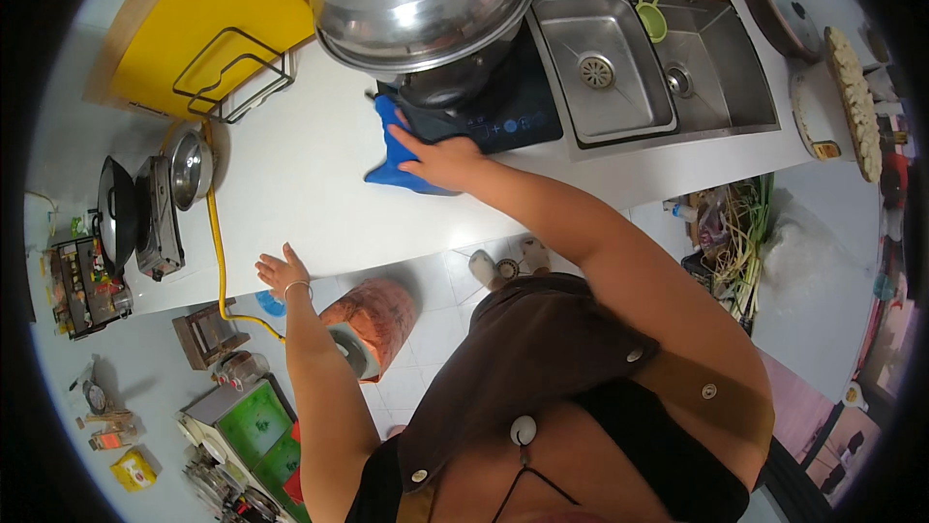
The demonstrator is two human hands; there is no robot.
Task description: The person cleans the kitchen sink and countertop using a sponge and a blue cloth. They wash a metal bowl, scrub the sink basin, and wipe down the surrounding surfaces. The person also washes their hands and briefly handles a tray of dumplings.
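My right hand (444, 160) presses on a blue cloth (395, 153), with the index finger stretched out over it. The cloth lies crumpled on the white countertop (290, 182), against the left front corner of a black induction cooktop (519, 106). Right behind the cloth, on the cooktop, stands a dark pot (453, 84) under a large domed metal lid (424, 8). My left hand (281, 270), a bracelet at its wrist, is at the counter's front edge with fingers apart and nothing in it. Whether it touches the edge I cannot tell.
A two-basin steel sink (602, 66) with a green strainer (652, 22) lies right of the cooktop. Left are a wire rack (232, 77), a metal bowl (191, 169), a portable stove (158, 218) and a yellow hose (216, 233). An orange-wrapped bin (377, 320) stands below.
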